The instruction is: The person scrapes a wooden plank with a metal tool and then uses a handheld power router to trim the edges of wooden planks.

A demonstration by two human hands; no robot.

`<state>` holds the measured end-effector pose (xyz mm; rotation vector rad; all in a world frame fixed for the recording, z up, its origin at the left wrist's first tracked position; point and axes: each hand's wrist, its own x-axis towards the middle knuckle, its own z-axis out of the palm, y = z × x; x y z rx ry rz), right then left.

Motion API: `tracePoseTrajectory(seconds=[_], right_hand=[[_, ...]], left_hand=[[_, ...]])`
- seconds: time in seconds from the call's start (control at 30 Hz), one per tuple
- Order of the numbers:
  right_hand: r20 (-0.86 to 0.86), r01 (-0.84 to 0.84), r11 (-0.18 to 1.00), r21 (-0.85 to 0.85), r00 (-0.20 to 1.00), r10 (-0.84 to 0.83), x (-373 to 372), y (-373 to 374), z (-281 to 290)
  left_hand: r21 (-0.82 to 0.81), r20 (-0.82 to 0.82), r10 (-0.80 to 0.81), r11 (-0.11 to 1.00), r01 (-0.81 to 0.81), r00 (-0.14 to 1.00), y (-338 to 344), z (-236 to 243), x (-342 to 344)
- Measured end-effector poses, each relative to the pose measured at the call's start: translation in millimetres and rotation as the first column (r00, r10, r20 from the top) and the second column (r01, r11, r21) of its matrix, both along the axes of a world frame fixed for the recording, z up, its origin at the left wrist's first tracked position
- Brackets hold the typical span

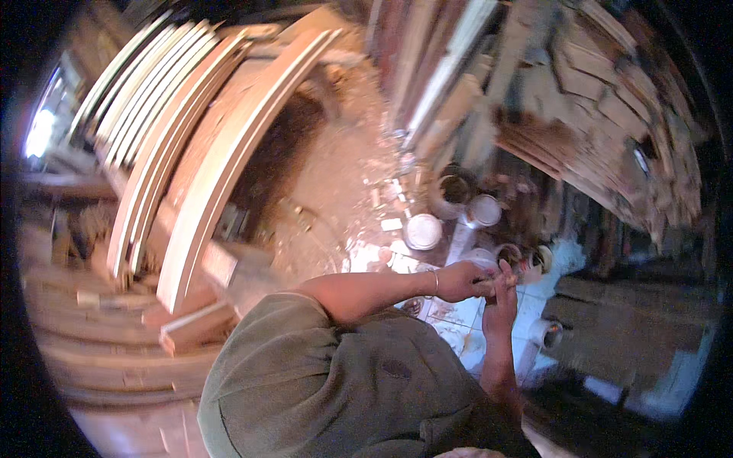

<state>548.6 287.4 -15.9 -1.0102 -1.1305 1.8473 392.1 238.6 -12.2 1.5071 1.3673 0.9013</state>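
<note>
My left hand and my right hand meet over a white-tiled surface. The fingers of both are bent and close together around something small and pale. Blur and the fingers hide what it is. Just beyond them stand several round containers, among them a whitish tub and a ring-shaped open container. A small open pot is to the right of my fingers.
Long pale planks lie at the left, beside a stack of thin boards. A white-topped bucket and a dark open can stand ahead. Piled wood fills the far right. A white cylinder lies near my right forearm.
</note>
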Motion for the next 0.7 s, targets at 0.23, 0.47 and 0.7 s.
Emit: tracePoseTrajectory(seconds=[0.23,0.47,0.7], right_hand=[[0.523,-0.756,0.645,0.11,0.596,0.61,-86,-10,-14],[0.588,-0.997,-0.012,0.073,0.033,0.809,-187,-61,3],[0.608,-0.962,-0.206,0.18,-0.056,0.792,-313,-115,-1]], left_hand=[[-0.137,-0.107,0.523,0.834,-0.534,0.845,-109,-22,-74],[-0.214,0.287,0.825,0.55,-0.807,0.486,-214,-8,-118],[-0.237,0.263,0.948,0.242,-0.941,0.177,-280,-36,-190]])
